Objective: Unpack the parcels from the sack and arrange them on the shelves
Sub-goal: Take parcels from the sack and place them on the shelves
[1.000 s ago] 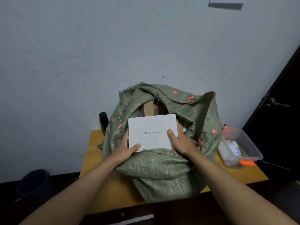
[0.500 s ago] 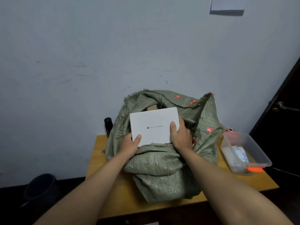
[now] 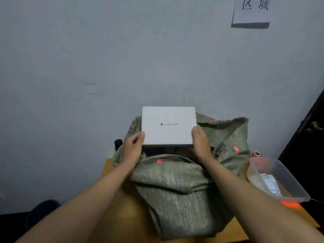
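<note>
Head view: a flat white rectangular cardboard box (image 3: 168, 128) with a small dark logo line on its face is held above the mouth of the rumpled green woven sack (image 3: 177, 186), its near edge clear of the fabric. It is clamped at its two short sides, the left hand (image 3: 134, 146) on one and the right hand (image 3: 199, 140) on the other, each closed on the box with the thumb on top; such a two-sided hold is judged to keep the broad parcel level as it leaves the opening. The sack is propped on the yellow wooden surface (image 3: 122, 207), against the pale wall, with a clear plastic tub (image 3: 280, 179) just beside it. Compared with half a second earlier, the box is seen higher, its lower part no longer sunk in the sack.
</note>
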